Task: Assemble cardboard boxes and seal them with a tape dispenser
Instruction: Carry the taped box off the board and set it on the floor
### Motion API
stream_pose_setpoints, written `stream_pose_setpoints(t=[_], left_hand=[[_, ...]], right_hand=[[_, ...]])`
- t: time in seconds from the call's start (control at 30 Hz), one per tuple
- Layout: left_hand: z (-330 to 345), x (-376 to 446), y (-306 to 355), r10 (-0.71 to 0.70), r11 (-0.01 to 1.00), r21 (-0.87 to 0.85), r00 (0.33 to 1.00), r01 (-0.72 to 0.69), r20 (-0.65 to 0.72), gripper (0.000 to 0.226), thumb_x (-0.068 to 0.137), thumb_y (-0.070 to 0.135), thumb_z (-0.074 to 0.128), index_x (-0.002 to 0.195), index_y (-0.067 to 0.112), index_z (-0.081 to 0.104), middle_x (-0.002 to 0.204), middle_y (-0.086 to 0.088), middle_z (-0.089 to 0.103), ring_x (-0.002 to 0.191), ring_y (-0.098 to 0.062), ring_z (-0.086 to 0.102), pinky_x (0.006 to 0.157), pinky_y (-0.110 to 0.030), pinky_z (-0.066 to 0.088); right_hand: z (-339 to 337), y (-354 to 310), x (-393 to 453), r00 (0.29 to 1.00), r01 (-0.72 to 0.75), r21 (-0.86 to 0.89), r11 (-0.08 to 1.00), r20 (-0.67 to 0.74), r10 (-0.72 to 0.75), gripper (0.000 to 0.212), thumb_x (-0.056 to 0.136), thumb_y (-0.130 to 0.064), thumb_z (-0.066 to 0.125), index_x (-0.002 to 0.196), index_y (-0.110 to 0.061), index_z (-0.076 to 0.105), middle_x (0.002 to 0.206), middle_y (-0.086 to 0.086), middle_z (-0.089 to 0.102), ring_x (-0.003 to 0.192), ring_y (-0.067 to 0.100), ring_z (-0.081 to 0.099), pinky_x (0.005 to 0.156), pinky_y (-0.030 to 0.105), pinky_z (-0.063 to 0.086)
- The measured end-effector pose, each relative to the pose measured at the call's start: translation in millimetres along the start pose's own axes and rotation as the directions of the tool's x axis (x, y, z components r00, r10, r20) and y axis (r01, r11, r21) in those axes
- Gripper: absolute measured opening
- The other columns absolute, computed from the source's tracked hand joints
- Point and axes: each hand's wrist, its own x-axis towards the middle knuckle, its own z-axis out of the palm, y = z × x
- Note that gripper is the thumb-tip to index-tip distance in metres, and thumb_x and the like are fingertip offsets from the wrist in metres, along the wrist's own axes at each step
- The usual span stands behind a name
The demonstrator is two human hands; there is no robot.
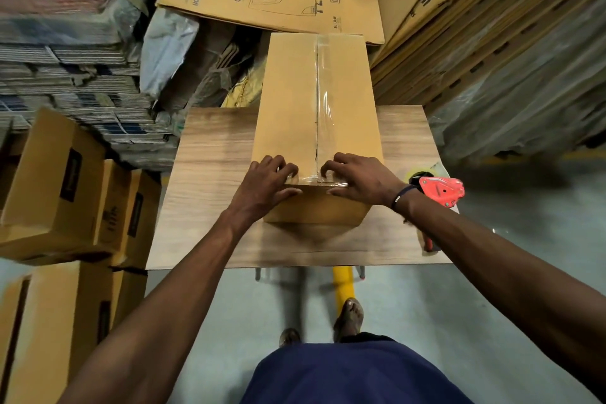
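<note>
Seam tape laid on box [314, 115] | your left hand [265, 184], right hand [357, 180] press its near end, fingers bent | dispenser [441, 190] idle | turndown pending.

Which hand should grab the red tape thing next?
Probably the right hand. The red tape dispenser lies on the table just beside that wrist, while the left hand presses the box on the far side.
</note>
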Motion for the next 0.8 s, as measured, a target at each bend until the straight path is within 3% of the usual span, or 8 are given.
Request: stream_pose_setpoints(t=[0.13,0.23,0.37,0.5,0.63,0.8], left_hand=[[-10,-1,-11,-0.002,0.998,0.067,0.999,-0.001,0.039,0.044,0.09,0.042,0.074,0.127,0.022,0.059,0.115,-0.007,0.057,0.103,-0.028,0.054,0.079,-0.043,0.045],[-23,-20,-40,-0.086,0.995,0.048,0.995,0.084,0.043,0.052,0.085,0.041,0.08,0.131,0.026,0.059,0.116,-0.004,0.053,0.105,-0.025,0.051,0.08,-0.042,0.047],[-31,-38,-57,-0.181,0.982,-0.042,0.982,0.183,0.047,0.054,0.085,0.042,0.08,0.134,0.031,0.059,0.113,0.003,0.047,0.088,-0.015,0.05,0.065,-0.034,0.047],[-27,-39,-56,-0.237,0.945,-0.21,0.967,0.252,0.094,0.051,0.087,0.03,0.082,0.134,0.027,0.063,0.11,0.001,0.051,0.079,-0.02,0.06,0.072,-0.038,0.052],[-22,-38,-53,-0.266,0.919,-0.278,0.96,0.281,0.091,0.049,0.086,0.023,0.083,0.132,0.025,0.065,0.107,0.001,0.052,0.082,-0.02,0.061,0.075,-0.038,0.052],[-22,-36,-55,-0.254,0.923,-0.273,0.963,0.271,0.094,0.05,0.085,0.021,0.083,0.131,0.023,0.064,0.104,-0.003,0.055,0.085,-0.021,0.06,0.073,-0.034,0.047]], right_hand=[[-7,9,-9,0.999,-0.026,-0.025,0.999,0.02,0.027,0.05,0.097,-0.06,0.061,0.141,-0.038,0.05,0.119,-0.002,0.058,0.098,0.018,0.059,0.071,0.037,0.055],[-15,26,-31,0.997,-0.067,-0.051,0.996,0.028,0.068,0.054,0.096,-0.07,0.052,0.144,-0.046,0.048,0.114,-0.005,0.056,0.093,0.016,0.061,0.067,0.038,0.056],[-21,33,-46,0.994,-0.107,-0.086,0.991,0.012,0.109,0.06,0.095,-0.073,0.046,0.146,-0.042,0.051,0.114,-0.004,0.056,0.088,0.018,0.063,0.065,0.039,0.055],[-24,37,-56,0.988,-0.148,-0.119,0.982,0.028,0.152,0.066,0.093,-0.074,0.041,0.148,-0.038,0.051,0.123,-0.001,0.057,0.082,0.021,0.066,0.067,0.04,0.055],[-28,33,-65,0.98,-0.184,0.021,0.983,0.076,0.182,0.053,0.098,-0.044,0.065,0.147,-0.027,0.055,0.131,0.004,0.054,0.092,0.02,0.069,0.085,0.042,0.057],[-30,28,-65,0.978,-0.197,0.112,0.974,0.096,0.187,0.048,0.098,-0.021,0.071,0.144,-0.021,0.058,0.133,0.006,0.053,0.104,0.024,0.065,0.097,0.043,0.056]])
